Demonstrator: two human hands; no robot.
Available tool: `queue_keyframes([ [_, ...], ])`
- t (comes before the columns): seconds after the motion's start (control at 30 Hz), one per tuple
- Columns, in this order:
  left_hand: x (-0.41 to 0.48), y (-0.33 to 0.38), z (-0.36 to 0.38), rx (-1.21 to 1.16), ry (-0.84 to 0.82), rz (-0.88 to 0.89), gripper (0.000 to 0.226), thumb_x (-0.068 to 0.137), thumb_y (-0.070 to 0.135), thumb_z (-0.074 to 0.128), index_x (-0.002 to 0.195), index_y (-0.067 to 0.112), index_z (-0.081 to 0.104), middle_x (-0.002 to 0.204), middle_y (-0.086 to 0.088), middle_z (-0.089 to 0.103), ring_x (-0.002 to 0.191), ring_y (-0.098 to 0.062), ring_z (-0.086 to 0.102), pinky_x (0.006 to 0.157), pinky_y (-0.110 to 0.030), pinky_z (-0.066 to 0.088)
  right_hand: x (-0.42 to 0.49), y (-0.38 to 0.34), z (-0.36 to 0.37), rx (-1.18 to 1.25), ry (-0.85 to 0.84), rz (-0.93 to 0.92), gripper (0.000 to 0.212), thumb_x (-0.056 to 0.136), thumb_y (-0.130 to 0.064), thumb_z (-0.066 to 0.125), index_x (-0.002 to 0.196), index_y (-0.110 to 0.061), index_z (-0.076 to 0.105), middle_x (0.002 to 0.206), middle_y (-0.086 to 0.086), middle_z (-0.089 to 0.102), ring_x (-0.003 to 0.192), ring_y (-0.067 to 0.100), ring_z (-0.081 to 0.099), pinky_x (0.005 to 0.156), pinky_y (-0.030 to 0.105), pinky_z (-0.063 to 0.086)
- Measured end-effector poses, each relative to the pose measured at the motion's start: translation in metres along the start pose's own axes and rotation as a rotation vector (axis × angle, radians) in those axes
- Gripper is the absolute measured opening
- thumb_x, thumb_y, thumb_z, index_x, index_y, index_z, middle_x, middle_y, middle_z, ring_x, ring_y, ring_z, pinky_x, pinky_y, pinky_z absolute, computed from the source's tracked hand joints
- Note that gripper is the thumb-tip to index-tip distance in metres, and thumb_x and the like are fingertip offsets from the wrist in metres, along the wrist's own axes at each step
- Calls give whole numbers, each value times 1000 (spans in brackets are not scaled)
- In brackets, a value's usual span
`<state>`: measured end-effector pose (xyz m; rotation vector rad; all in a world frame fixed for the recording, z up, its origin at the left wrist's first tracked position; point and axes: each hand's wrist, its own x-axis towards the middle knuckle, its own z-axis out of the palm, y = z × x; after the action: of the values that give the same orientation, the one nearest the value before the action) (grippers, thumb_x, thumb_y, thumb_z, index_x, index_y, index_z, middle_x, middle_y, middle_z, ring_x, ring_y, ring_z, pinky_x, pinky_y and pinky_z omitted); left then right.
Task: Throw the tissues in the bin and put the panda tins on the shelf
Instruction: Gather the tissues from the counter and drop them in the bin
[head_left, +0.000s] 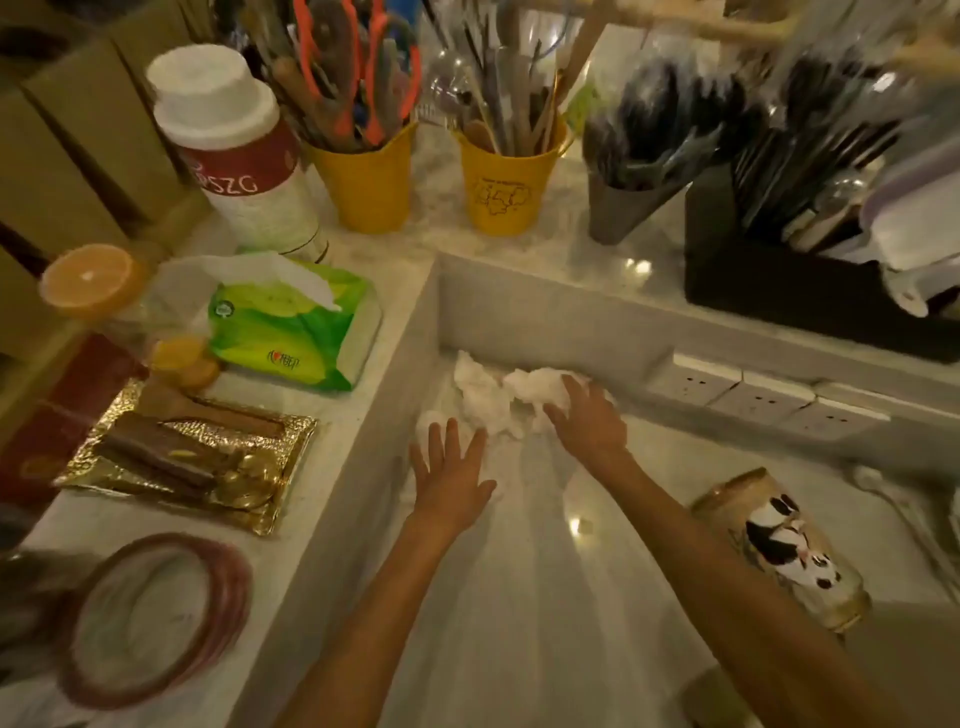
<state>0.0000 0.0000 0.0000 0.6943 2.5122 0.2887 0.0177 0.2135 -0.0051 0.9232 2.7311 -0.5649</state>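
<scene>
A heap of crumpled white tissues (491, 397) lies in the far corner of the lower marble counter (524, 597). My right hand (587, 421) rests on the heap's right part, fingers curled over a wad; whether it grips is unclear. Just in front of the heap, my left hand (452, 478) lies flat with its fingers spread, the tips touching the tissues. A panda tin (784, 551), gold with a black-and-white panda picture, lies on its side to the right of my right forearm. No bin or shelf is in view.
On the raised ledge at left are a green tissue pack (291, 332), a gold tray (192, 457), a plate (156, 618) and a white bottle (239, 150). Two yellow utensil cups (506, 192) and a black cutlery box (810, 291) stand behind. Wall sockets (758, 400) line the right.
</scene>
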Motion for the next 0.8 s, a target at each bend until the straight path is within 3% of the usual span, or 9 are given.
queue_keyframes([
  [0.17,12,-7,16,-43,-58,-29,70,96,34,51,152,24,12,162,-14,-5,147,-35,-12,118,-53,-1,30,-22,9,43,-32,80,57,91,-54,54,139,-25,43,147,15,39,129,40,46,97,49,44],
  [0.27,11,-13,25,-73,13,-33,63,92,22,57,147,22,28,158,-13,15,146,-35,9,117,-47,14,32,-20,18,-15,-59,91,53,90,-50,59,134,-23,47,144,13,40,132,38,38,95,50,45],
  [0.37,8,-21,35,-130,169,10,47,85,10,64,130,19,52,142,-8,43,130,-29,37,100,-39,35,28,-16,19,17,-8,126,43,92,-36,61,126,-12,50,138,16,46,127,37,42,91,47,47],
  [0.43,6,-27,40,-158,264,28,36,79,5,69,113,17,64,125,-5,57,116,-29,50,88,-38,43,20,-14,14,-10,118,116,37,91,-26,62,121,-6,54,129,19,56,120,37,49,91,44,46],
  [0.53,5,-31,42,-159,343,43,29,71,2,75,96,15,68,106,-5,65,97,-27,57,75,-38,50,12,-28,3,30,238,-95,25,86,-14,66,108,-3,62,114,18,62,106,36,55,87,39,45],
  [0.6,3,-31,42,-124,353,50,29,68,3,76,92,16,68,100,-3,66,88,-25,58,69,-36,49,10,-50,-1,48,121,-273,25,84,-2,64,108,-8,59,120,17,55,103,34,55,81,38,49],
  [0.63,4,-30,42,-105,348,51,30,65,3,78,89,17,67,96,-2,66,84,-24,58,66,-35,49,12,-62,0,-9,28,-350,36,82,3,64,114,-12,57,131,17,48,108,34,54,82,39,50],
  [0.73,4,-29,39,-61,326,55,38,51,-4,79,79,17,66,82,-1,66,70,-21,60,55,-31,47,18,-85,15,-314,-267,-498,83,84,2,65,149,-36,31,165,9,3,140,36,25,94,46,51],
  [0.8,3,-31,37,-56,323,59,38,48,-9,77,74,15,65,77,-3,64,66,-22,60,51,-29,47,16,-88,30,-450,-349,-509,88,88,0,61,153,-41,20,167,4,-6,146,34,15,100,48,47],
])
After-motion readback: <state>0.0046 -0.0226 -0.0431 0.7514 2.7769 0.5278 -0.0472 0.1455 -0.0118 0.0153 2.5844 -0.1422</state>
